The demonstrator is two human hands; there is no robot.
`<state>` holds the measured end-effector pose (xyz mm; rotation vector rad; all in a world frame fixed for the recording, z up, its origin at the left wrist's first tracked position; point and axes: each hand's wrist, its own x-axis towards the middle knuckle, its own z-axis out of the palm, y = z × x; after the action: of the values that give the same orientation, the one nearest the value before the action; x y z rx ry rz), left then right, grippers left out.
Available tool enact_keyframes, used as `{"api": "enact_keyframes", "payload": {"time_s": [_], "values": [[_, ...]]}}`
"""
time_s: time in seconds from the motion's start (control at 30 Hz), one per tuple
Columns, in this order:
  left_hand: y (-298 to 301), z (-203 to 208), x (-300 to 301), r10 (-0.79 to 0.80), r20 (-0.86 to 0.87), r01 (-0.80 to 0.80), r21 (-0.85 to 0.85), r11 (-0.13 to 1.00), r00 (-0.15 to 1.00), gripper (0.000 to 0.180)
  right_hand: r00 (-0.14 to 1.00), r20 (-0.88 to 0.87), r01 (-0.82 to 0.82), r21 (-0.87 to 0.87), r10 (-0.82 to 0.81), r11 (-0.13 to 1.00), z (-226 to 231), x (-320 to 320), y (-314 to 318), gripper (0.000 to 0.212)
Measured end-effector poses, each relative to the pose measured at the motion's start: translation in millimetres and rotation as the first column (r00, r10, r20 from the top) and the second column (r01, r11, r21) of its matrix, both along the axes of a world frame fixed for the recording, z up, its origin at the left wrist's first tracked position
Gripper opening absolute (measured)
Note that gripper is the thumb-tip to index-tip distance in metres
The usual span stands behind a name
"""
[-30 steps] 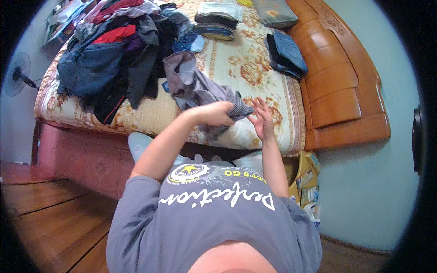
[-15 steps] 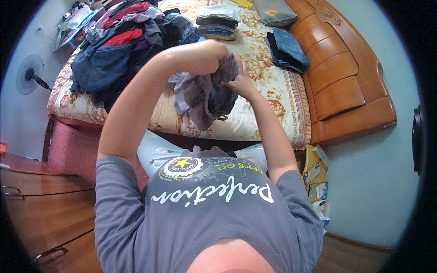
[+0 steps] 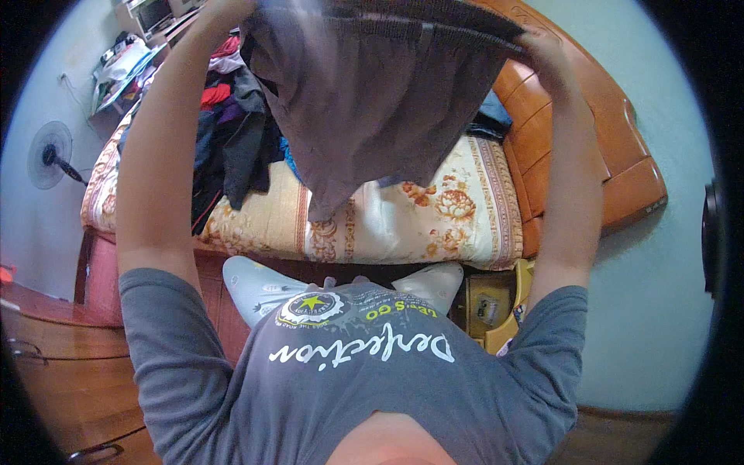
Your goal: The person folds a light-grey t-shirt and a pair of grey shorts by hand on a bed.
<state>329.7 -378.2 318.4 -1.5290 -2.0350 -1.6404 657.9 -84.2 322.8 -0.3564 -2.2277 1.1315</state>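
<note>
One grey garment [image 3: 372, 101] hangs over bed [image 3: 260, 229], hiding pt of clothes pile [image 3: 242, 128]; R hand [image 3: 541, 53] holding waistband [image 3: 387, 29] end, fingers blurry; L hand [image 3: 235, 8] cut off up top, can't tell its grip.

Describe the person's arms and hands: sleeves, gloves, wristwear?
Short, loose grey fabric sleeves leave both forearms bare, without visible bands or watches. The right hand wears no glove; the left hand is mostly out of frame.
</note>
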Motion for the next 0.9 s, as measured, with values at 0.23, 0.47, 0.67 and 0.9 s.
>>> {"api": "enact_keyframes", "payload": {"time_s": [0.23, 0.47, 0.67, 0.9], "values": [[20.4, 49.2, -25.3, -0.240, 0.040, 0.223, 0.255, 0.941, 0.970, 0.026, 0.936, -0.250, 0.322, 0.316, -0.249, 0.892, 73.9, 10.6, -6.4, 0.018], [44.2, 17.4, 34.7, -0.068, 0.127, 0.073, -0.028, 0.997, 0.990, 0.029, 0.851, -0.124, 0.420, 0.743, -0.511, 0.520, 58.4, 22.0, 5.3, 0.019], [57.3, -16.0, 25.6, 0.198, -0.083, -0.212, -0.228, 0.950, 0.977, 0.027, 0.860, 0.489, -0.010, 0.302, -0.146, 0.953, -8.9, 0.5, 10.6, 0.023], [66.1, -66.3, 17.9, -0.009, -0.410, -0.132, -0.315, 0.940, 0.912, 0.032, 0.597, 0.284, 0.335, 0.761, -0.750, 0.555, -23.2, -23.5, 6.7, 0.026]]}}
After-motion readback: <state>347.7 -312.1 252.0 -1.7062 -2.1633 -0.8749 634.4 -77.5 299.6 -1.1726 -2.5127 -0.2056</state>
